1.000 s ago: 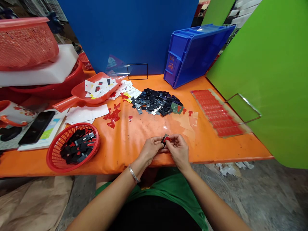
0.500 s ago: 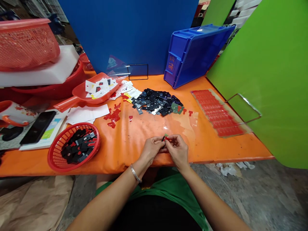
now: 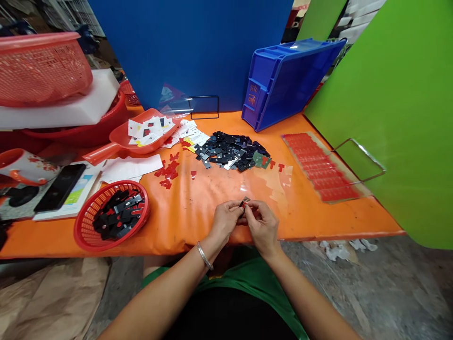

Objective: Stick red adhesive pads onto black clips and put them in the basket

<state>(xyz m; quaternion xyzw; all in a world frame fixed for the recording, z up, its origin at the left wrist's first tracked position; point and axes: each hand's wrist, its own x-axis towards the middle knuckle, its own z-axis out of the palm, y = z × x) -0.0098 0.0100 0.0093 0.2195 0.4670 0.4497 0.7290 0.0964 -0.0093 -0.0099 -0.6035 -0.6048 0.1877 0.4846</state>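
My left hand (image 3: 226,218) is closed, its fingers pinching a small black plate (image 3: 242,204) near the table's front edge. My right hand (image 3: 262,224) is closed at the same spot, its fingertips on a small red piece (image 3: 245,206) that lies against the black plate; fingers hide most of both. Beyond the hands lies a heap of flat black plates (image 3: 230,150). A few red T-shaped pieces (image 3: 272,165) stick to a clear sheet on its right. Loose red pieces (image 3: 170,171) are scattered to the left. A red basket (image 3: 78,225) holds several black plates with red on them.
An orange dustpan (image 3: 116,137) with white paper scraps stands at the back left. A phone (image 3: 60,187) and a mug (image 3: 26,167) are farther left. A blue crate (image 3: 260,85) leans at the back. A red sheet (image 3: 320,165) lies right, beside the green panel (image 3: 399,118).
Both hands stay together at nearly the same place, with the fingers shifting slightly around the small pieces. The green bit seen at the fingertips no longer shows as green. The view has shifted slightly.
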